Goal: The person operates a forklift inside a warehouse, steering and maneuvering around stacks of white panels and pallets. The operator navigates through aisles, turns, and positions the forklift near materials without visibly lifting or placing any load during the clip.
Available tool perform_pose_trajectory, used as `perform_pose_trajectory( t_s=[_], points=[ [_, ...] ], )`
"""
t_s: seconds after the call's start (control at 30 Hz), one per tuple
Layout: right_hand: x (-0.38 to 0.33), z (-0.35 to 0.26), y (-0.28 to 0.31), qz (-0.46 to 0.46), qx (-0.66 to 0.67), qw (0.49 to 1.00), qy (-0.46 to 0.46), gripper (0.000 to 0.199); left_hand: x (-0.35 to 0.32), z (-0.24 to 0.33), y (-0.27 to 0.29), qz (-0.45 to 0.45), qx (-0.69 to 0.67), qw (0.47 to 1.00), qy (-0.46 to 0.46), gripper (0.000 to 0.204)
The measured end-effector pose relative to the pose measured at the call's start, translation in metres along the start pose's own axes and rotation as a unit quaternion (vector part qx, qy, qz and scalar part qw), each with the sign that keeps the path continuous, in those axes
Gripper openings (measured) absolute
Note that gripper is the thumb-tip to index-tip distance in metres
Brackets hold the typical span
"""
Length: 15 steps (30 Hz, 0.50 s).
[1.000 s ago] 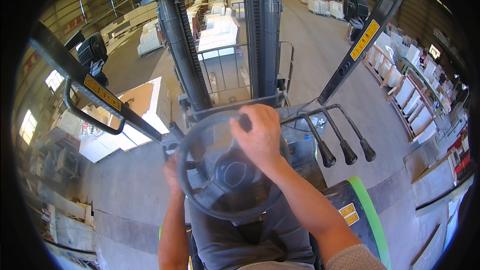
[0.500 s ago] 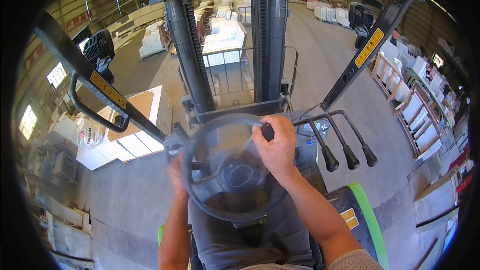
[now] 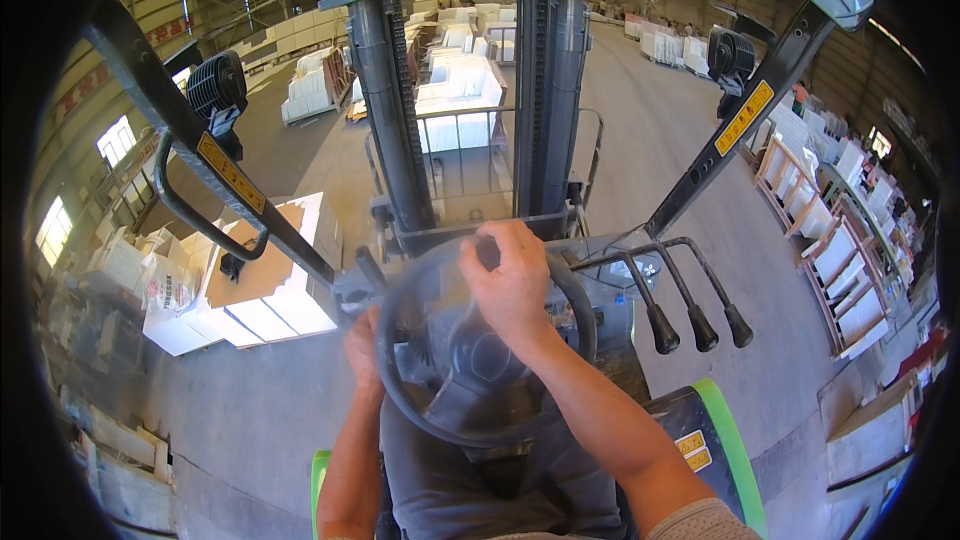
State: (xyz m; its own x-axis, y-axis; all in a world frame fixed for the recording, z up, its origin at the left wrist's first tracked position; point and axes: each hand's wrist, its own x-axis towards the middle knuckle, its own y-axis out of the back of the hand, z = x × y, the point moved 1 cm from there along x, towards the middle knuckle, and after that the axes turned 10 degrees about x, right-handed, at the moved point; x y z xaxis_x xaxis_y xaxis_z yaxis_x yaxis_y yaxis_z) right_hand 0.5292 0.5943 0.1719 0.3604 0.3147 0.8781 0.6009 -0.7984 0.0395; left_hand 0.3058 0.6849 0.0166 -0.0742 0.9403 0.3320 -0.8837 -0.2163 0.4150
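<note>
Gripping dark, round steering wheel (image 3: 470,418) w/ both hands.

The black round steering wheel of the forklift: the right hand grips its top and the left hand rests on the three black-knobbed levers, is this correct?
Not quite. In the head view the left hand is on the left rim of the black round steering wheel, not on the three black-knobbed levers, which nobody touches. The right hand does grip the wheel's top.
</note>
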Motion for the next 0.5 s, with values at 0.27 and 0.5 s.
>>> perform_pose_trajectory(
  t_s=[0.27,0.5],
  points=[
    [0.021,0.034,-0.022,-0.022,0.003,1.0,0.006,0.022,0.03,0.015,-0.018,-0.053,0.054,0.995,0.068,0.051],
    [0.038,0.069,-0.038,-0.034,0.004,0.999,0.001,0.023,0.063,0.024,-0.043,-0.046,0.061,0.996,0.041,0.05]
  ],
)
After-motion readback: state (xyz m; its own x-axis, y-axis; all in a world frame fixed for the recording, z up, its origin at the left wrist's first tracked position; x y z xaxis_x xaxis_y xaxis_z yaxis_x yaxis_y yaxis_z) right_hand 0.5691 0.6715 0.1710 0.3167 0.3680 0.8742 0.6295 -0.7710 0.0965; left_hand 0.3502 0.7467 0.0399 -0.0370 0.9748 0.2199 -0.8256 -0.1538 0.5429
